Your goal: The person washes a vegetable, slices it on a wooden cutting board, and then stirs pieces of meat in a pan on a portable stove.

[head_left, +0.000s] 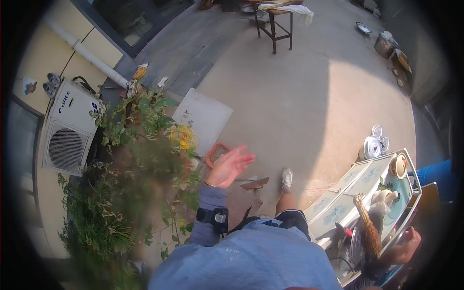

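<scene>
My left hand (231, 168) is held out in front of me with its fingers stretched and slightly blurred, and nothing lies in it. Beyond its wrist side are leafy green plants (145, 118), and an orange planter (217, 153) is just past it. Low on the right, my right hand (408, 245) is beside the white-framed cabinet (333, 193), close to its outer rail. Its fingers are smeared, so I cannot make out whether they grip anything. A straw whisk broom (370, 231) lies on the cabinet near that hand, next to a light-coloured pot (385, 197).
A white air-conditioner unit (70, 130) stands by the left wall. A yellow coiled hose (182, 137) lies among the plants. Ahead on the concrete floor (280, 96) is a small table (274, 24). Metal lids (372, 147) rest behind the cabinet; a large pot (385, 44) stands far right.
</scene>
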Demonstrator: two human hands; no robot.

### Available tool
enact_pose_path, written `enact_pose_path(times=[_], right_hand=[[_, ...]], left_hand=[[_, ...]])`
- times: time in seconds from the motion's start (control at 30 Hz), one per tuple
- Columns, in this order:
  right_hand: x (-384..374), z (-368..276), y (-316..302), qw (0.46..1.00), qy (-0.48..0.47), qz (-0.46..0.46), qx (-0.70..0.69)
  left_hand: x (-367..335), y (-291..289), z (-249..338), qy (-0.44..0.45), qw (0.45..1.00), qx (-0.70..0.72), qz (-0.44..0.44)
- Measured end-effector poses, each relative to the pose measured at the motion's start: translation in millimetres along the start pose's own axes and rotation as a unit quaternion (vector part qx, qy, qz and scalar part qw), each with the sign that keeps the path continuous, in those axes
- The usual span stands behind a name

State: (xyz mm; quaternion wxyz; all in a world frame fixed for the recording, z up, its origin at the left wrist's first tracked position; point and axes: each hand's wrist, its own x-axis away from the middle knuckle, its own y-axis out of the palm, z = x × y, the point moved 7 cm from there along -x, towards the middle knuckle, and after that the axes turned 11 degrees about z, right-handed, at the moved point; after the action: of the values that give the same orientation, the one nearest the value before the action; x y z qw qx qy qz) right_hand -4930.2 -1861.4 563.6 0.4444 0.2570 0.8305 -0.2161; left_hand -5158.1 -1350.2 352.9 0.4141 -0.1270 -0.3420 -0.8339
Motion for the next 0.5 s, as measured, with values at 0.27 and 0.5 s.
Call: enact_pose_path(times=[0.27,0.5], right_hand=[[-30.5,-37.8,281.3,0.985,-0.145,-0.090,-0.034],[-87.7,-74.2,471.1,0.985,-0.132,-0.109,-0.011]], left_hand=[[-198.7,20.7,91.6,0.027,0.998,0.018,0.052],[-288.0,-41.4,196.0,0.072,0.984,0.039,0.157]])
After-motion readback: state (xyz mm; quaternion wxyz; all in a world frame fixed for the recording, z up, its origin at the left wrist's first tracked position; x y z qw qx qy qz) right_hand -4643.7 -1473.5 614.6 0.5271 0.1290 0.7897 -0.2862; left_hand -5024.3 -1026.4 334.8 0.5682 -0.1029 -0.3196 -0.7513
